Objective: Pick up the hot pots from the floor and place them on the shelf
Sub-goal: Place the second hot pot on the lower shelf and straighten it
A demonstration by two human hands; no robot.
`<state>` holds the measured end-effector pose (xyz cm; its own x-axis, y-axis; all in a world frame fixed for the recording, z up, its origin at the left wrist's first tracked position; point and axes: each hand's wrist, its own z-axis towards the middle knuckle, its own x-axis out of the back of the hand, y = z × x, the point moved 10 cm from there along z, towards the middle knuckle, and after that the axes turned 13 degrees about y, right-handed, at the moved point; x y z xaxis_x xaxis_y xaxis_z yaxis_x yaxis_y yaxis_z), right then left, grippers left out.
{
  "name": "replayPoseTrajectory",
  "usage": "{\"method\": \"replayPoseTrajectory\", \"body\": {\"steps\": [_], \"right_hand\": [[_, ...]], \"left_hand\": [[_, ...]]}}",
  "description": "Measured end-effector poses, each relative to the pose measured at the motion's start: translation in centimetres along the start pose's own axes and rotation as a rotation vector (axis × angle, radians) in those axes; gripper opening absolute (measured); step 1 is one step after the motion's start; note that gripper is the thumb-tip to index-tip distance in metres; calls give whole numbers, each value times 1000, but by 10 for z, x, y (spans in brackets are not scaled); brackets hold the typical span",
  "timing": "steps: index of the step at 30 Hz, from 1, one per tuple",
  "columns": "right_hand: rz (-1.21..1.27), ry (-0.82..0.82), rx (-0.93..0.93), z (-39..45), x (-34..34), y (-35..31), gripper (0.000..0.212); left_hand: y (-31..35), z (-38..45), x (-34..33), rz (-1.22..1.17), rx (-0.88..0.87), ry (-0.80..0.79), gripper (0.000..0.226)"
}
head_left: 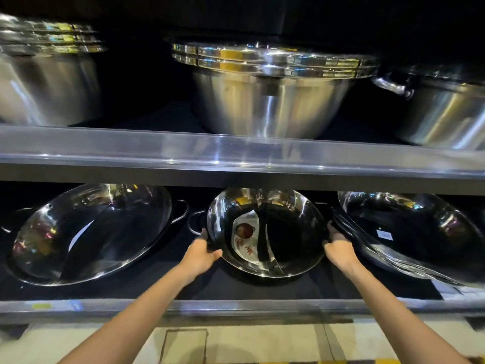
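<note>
A shiny steel hot pot (283, 232) with a curved divider and a paper label inside leans tilted on the dark lower shelf (236, 287), in the middle. My left hand (202, 254) grips its left rim by the loop handle. My right hand (338, 249) grips its right rim. Both arms reach in from the bottom of the view.
A larger hot pot (86, 232) leans to the left, and a stack of hot pots (414, 232) leans to the right, close to my right hand. The upper shelf (236, 158) holds stacked steel bowls (270, 90) and more pots. Pale floor (236, 342) lies below.
</note>
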<state>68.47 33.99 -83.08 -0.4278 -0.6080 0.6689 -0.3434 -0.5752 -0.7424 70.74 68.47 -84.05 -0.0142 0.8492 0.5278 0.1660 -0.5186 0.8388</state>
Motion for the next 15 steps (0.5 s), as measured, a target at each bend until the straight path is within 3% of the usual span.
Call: {"method": "replayPoseTrajectory", "body": {"steps": [7,15], "right_hand": [[-27,-140,56,-20,-8,4,61],[-36,-72,62,-28,-8,2,55]], "left_hand": [[-2,14,5,-137,-36,31,55],[-9,17,-1,-228,-16,-19,65]]}}
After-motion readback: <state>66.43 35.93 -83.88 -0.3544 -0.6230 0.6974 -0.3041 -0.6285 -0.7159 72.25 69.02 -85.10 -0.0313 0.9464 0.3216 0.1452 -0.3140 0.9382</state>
